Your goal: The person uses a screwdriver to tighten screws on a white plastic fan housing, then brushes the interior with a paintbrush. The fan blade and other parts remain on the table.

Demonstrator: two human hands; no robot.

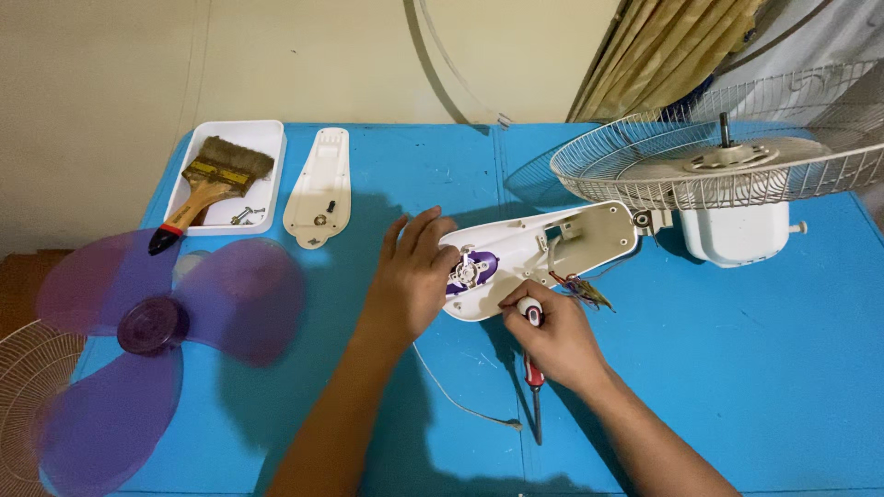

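- Centrally, on the blue table, the left hand lies flat with fingers together on the rounded end of the open fan housing, beside its purple switch block.
- Right hand is curled around a red-and-white screwdriver; thumb and forefinger pinch its handle top at the housing's lower edge, while the shaft points back toward the person.
- Coloured wires spill from the housing just right of that hand; a thin grey cord trails across the table between the 2 forearms.
- Housing joins the white motor and wire grille at right; the grille is cut off by the frame edge.
- Far left: purple 3-blade fan blade, partly off the table, with another grille half out of view.
- Behind: a white tray holding a brush and small screws, and the cream cover beside it.
- What the screwdriver tip meets cannot be told; the right palm hides the grip.
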